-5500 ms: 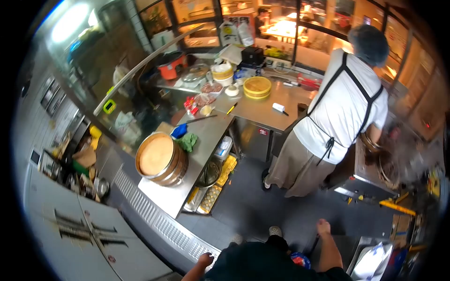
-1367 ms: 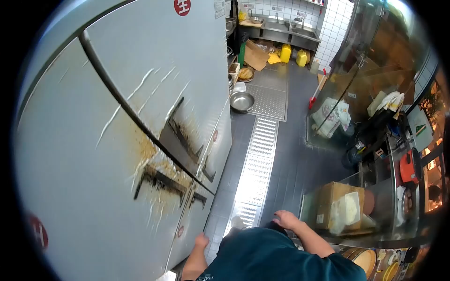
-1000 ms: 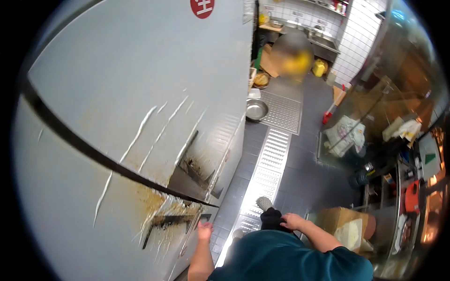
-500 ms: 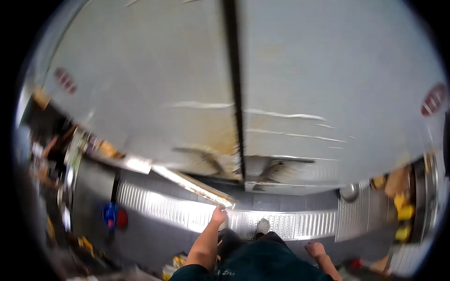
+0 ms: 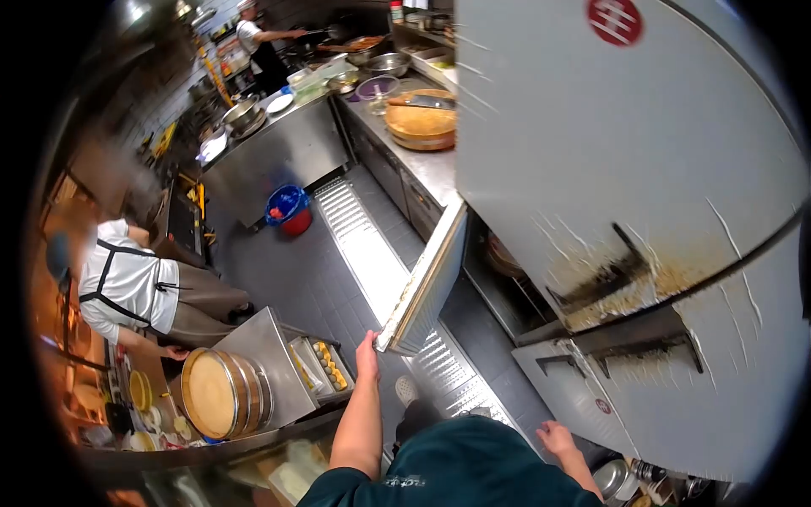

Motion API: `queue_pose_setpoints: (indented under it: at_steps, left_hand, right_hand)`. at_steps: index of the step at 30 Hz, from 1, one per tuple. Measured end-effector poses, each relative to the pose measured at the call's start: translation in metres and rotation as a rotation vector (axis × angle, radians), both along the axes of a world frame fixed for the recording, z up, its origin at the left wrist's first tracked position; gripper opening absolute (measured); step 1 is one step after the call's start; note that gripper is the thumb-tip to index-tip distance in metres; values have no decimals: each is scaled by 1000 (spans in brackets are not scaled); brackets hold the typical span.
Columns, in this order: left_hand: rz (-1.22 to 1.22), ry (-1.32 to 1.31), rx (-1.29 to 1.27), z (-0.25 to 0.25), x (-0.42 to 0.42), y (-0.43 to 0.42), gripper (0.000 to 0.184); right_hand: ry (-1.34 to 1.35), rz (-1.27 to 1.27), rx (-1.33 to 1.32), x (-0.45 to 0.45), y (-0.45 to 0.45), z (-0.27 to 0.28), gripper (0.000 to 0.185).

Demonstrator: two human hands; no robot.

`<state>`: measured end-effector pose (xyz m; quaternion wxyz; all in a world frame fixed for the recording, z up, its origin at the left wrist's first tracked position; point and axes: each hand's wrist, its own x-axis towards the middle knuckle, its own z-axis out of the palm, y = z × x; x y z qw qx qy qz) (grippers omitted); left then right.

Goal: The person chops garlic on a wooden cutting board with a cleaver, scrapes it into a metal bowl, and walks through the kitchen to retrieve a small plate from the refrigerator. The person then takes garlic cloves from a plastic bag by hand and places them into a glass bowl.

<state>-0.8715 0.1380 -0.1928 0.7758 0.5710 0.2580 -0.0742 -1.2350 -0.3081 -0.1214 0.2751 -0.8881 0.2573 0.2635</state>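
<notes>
My left hand [image 5: 367,356] grips the free edge of a lower refrigerator door [image 5: 438,283], which stands swung open with its worn, stained rim toward me. Behind it the lower compartment [image 5: 503,291] shows dark, with shelving partly in view; most of its contents are hidden. My right hand [image 5: 555,438] hangs low at my side, fingers loosely curled and slightly apart, holding nothing. It is nearest to the closed lower door [image 5: 583,384] of the tall grey refrigerator [image 5: 583,144]. Rust-brown stains surround the dark handles [image 5: 608,279].
A person in a white shirt [image 5: 139,279] stands left beside a wooden barrel [image 5: 215,393] on a steel cart [image 5: 279,355]. Another person [image 5: 262,42] works at the back. A red bucket with blue liner [image 5: 296,221] sits on the floor; a cutting board [image 5: 422,122] lies on the counter.
My view has turned left, bringing the kitchen and two people into sight. My left hand stays at the open door's edge; my right hand stays low and empty.
</notes>
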Motion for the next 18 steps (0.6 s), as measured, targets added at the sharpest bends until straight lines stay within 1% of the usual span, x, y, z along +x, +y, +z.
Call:
queue_pose_setpoints:
  at_steps: [2, 4, 7, 10, 13, 16, 17, 18]
  left_hand:
    - [16, -27, 7, 0, 14, 19, 42]
    - [-4, -71, 51, 15, 25, 31, 41]
    - [-24, -77, 26, -1, 45, 53, 40]
    - [-24, -44, 84, -8, 55, 69, 44]
    - [71, 4, -23, 4, 59, 76, 48]
    - [58, -23, -105, -24, 56, 95, 50]
    - [79, 9, -108, -33, 53, 100, 50]
    - [74, 34, -79, -31, 50, 102, 51]
  right_hand:
    - [12, 64, -22, 31, 11, 9, 46]
    - [17, 108, -38, 64, 35, 29, 46]
    - [64, 130, -61, 101, 72, 42, 47]
    - [-27, 190, -71, 115, 103, 36, 46]
    - [129, 184, 33, 132, 134, 39, 48]
    - [179, 307, 59, 152, 154, 43, 47]
    - [190, 355, 72, 162, 158, 46, 47]
    - [174, 377, 64, 169, 159, 44, 46]
